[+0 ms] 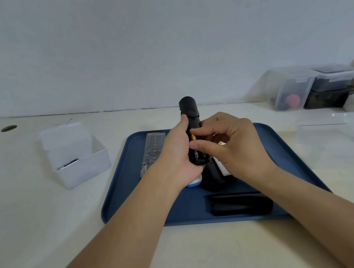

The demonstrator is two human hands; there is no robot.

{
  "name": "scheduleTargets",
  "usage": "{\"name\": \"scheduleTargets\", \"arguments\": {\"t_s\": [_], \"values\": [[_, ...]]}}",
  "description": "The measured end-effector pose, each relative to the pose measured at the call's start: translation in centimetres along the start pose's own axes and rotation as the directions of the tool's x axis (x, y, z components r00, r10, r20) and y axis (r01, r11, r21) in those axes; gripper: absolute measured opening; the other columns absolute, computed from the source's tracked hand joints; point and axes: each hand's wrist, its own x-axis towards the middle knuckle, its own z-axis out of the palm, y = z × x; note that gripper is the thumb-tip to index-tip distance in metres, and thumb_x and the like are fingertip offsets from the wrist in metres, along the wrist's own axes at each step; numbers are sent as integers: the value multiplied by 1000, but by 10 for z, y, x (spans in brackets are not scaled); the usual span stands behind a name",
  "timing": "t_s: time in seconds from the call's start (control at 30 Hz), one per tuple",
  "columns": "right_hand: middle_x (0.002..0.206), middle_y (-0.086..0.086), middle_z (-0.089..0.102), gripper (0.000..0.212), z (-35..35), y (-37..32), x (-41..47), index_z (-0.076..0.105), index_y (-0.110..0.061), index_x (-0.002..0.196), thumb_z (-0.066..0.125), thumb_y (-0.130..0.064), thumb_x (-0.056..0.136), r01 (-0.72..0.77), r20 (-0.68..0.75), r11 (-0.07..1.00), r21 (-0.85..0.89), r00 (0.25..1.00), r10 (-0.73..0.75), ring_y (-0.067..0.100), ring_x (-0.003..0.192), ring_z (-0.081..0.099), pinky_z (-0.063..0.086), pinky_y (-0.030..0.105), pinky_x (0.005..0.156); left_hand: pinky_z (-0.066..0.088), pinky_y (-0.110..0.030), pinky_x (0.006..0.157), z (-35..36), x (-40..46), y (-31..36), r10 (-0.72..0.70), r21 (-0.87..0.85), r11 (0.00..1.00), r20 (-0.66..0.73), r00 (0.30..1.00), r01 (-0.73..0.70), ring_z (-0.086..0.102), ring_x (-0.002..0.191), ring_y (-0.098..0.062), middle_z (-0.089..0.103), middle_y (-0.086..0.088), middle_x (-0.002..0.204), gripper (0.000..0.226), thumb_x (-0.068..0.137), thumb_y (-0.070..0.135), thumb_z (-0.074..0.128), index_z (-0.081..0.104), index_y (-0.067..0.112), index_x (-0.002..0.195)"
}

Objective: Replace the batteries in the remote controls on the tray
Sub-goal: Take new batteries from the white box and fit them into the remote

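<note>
Here, a black remote (192, 129) is held upright above the blue tray (289, 153), its long axis running away from the viewer with the far end tipped up toward the wall. It is gripped around its middle by the left hand (174, 154), thumb laid along the near side, so this hand is the nearer one and serves as the holder. The right hand (232, 144) is brought in from the right, its fingers curled and its fingertips (194, 134) pressed at the remote's open side, where a yellow-marked battery (194, 137) appears to be pinched or seated; which of the two cannot be told. On the tray, a grey remote (154, 148) lies to the left, another black remote (212, 176) below the hands, and a dark cover or remote (239, 203) near the front edge. An open clear box (76, 158) is set on the pale bench (190, 258) at left, and clear containers (298, 88) stand far right against the plain wall.
</note>
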Motion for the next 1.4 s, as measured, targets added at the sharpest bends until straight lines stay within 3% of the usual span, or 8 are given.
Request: {"name": "scheduleTargets", "arguments": {"t_s": [0.2,0.53,0.67,0.8,0.9,1.1,1.27,1.4], "values": [[89,0,67,25,3,2,0,78,-22,99,85,-15,76,61,12,996,-70,998,-60,10,80,63,53,27,75,58,-22,52,-1,-4,3,-20,-4,1000,11,1000,20,73,56,-18,73,-7,66,50,103,51,48,69,7,94],[89,2,67,13,4,10,-2,80,-10,95,78,-15,84,270,50,926,-264,963,-266,17,83,63,51,31,75,59,-29,71,0,0,3,2,-41,999,14,1000,-1,71,70,-17,74,-5,79,53,103,52,46,73,7,90],[99,0,63,22,7,8,0,79,-12,102,64,-27,96,415,161,768,-488,907,-388,18,89,52,43,26,76,58,-24,53,-5,-1,10,-6,-56,998,25,1000,7,71,63,-17,72,-6,76,52,103,52,47,72,7,95],[105,-5,63,20,-3,-6,-1,77,-22,110,62,-22,98,132,45,984,-118,991,-127,12,95,63,49,20,79,54,-30,72,-6,2,16,73,-94,994,126,989,-61,68,69,-20,69,-9,81,59,105,52,39,71,3,105],[101,0,71,17,-19,-8,11,74,-20,107,63,-13,96,-141,-147,983,118,977,157,6,84,68,53,19,70,42,-22,59,-3,6,16,76,-81,995,211,975,-60,50,66,-14,56,-8,79,58,106,51,38,69,3,120],[105,12,76,18,-41,3,20,71,-8,111,67,-13,94,-473,172,861,188,879,446,15,88,70,55,40,85,42,-21,54,-6,12,5,38,-11,999,277,960,-36,47,65,-13,57,-9,83,55,104,50,42,71,6,121],[97,7,73,20,-46,10,18,72,-6,112,62,-14,97,-530,408,836,143,801,438,15,92,66,53,37,91,40,-20,54,-4,12,1,-20,103,995,306,952,-13,46,64,-11,64,-8,89,54,103,49,43,70,6,122],[92,6,70,15,-47,12,18,69,-2,109,62,-6,96,-495,381,841,217,836,394,15,88,66,55,35,91,41,-20,55,-2,11,0,-39,124,992,320,947,-1,47,64,-11,68,-12,99,55,102,51,44,74,7,117]]}}
